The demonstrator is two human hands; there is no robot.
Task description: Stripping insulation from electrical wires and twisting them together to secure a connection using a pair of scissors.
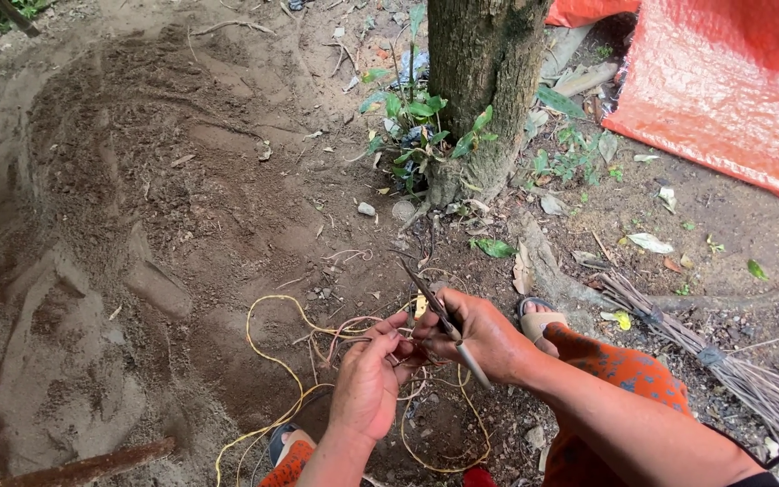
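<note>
My right hand (480, 335) grips a thin knife (426, 293) with a pale handle, its dark blade pointing up and left. My left hand (370, 377) pinches a thin strand of wire (353, 340) just left of the knife, fingertips touching my right hand. Loops of yellow wire (268, 353) and pinkish wire trail on the dirt below and around both hands. Where the blade meets the wire is hidden by my fingers.
A tree trunk (480, 72) with small green plants (412, 117) stands ahead. An orange tarp (732, 90) lies at the upper right. A twig broom (732, 370) lies to the right. My sandalled feet (538, 320) rest on loose brown soil (119, 225).
</note>
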